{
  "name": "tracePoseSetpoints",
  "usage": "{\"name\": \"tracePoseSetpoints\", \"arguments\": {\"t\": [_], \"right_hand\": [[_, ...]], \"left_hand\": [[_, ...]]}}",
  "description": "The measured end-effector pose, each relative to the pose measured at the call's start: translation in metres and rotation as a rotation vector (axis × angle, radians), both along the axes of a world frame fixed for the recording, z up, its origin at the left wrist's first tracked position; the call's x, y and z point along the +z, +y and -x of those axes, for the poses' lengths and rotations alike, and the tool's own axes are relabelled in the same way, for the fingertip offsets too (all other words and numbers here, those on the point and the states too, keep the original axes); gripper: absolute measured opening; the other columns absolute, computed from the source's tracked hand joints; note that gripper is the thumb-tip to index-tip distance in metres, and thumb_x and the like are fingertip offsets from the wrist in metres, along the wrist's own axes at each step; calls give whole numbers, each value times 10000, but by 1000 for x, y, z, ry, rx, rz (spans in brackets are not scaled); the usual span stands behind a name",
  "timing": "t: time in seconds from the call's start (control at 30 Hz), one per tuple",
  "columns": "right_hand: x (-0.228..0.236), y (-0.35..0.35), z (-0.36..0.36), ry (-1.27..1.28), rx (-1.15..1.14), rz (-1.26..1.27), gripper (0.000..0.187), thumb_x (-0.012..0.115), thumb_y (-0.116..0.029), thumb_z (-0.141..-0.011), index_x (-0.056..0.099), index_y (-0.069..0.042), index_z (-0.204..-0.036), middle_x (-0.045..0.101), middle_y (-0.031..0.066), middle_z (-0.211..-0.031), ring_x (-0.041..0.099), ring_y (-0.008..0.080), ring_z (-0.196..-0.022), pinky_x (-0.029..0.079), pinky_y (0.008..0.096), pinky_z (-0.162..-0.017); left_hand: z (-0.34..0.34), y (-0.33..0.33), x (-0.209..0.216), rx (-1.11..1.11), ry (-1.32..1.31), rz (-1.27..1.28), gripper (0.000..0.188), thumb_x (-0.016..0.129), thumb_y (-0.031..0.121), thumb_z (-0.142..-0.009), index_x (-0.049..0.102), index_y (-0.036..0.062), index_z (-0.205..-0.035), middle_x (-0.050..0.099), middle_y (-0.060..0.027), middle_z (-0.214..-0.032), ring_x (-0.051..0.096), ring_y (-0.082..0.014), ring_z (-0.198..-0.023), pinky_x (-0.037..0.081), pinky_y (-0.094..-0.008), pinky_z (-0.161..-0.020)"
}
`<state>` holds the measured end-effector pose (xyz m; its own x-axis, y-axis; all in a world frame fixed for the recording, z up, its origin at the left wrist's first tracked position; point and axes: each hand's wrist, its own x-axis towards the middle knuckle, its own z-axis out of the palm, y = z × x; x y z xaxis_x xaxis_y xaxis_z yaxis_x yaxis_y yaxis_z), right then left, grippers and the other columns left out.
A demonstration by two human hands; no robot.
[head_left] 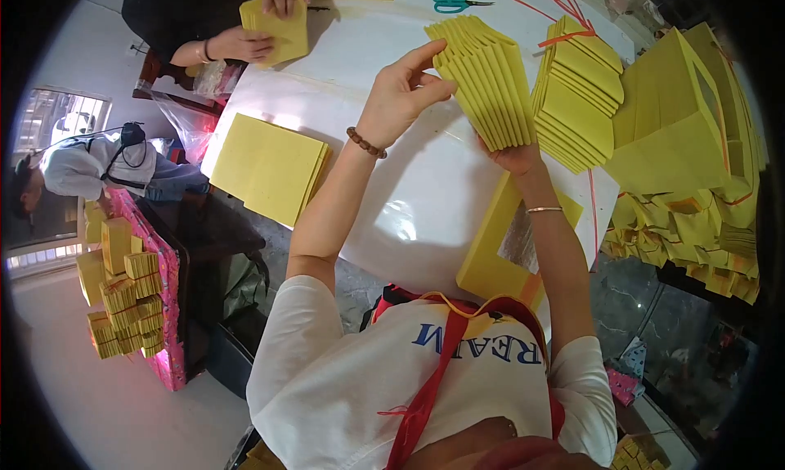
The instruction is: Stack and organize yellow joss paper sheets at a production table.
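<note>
A fanned stack of folded yellow paper (488, 81) is held up above the white table, its layers spread into ridges. Underneath, my right hand (513, 156) grips the lower end of the stack, its fingers mostly hidden by the paper. My left hand (405, 94) has its thumb and forefinger closed at the stack's left edge. Just right of the held stack lies a slanting row of similar folded yellow paper (579, 94). Below my right forearm is a yellow box-like piece (489, 245) with a grey-brown area showing.
The white table (401, 212) also bears a flat pile of yellow sheets (266, 167), teal-handled scissors (459, 3) and red cord (564, 4). Across it, a co-worker's hands (249, 44) hold yellow paper. Large yellow bags (675, 118) stand right. Yellow bundles (123, 298) sit on a pink-covered table.
</note>
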<state>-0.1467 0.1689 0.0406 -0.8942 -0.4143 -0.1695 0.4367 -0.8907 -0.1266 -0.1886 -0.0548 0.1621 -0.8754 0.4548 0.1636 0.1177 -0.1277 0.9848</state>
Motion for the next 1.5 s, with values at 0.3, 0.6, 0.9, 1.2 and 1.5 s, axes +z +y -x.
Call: {"name": "tracePoseSetpoints", "arguments": {"t": [0.3,0.6,0.9,1.2,1.5], "right_hand": [[-7,-1,-4,4,12,29,537,450,-450,-890,495,-23,-1213,539,197,-1155,563,358,-1001,527,468,-806],[-2,-1,-14,-16,-78,-132,468,484,-422,-892,489,-62,-1190,569,128,-1106,587,283,-963,531,448,-778],[-8,-2,-13,38,-53,-164,443,512,-380,-882,490,-69,-1195,569,126,-1115,584,276,-987,521,447,-809],[-5,-6,-15,49,-37,-196,415,495,-342,-895,493,-56,-1195,568,123,-1125,580,272,-1000,508,452,-838],[-6,-3,-14,39,-39,-237,394,440,-327,-916,522,-22,-1153,588,136,-1092,590,278,-972,500,450,-844]], "left_hand": [[-8,13,4,168,122,107,476,626,175,-798,501,-30,-1208,634,-71,-758,596,-89,-667,457,-217,-620],[-9,21,2,240,104,174,423,624,216,-788,531,-29,-1120,632,-84,-723,596,-117,-624,466,-244,-581],[-8,18,-2,291,117,213,458,650,301,-776,534,-27,-1074,611,-90,-708,555,-125,-584,443,-254,-552],[-3,13,-13,323,122,275,519,651,400,-768,528,-26,-1037,598,-104,-702,511,-141,-592,407,-258,-542],[0,10,-17,323,94,343,554,645,466,-772,523,-16,-1017,588,-106,-707,515,-155,-608,408,-270,-551]]}}
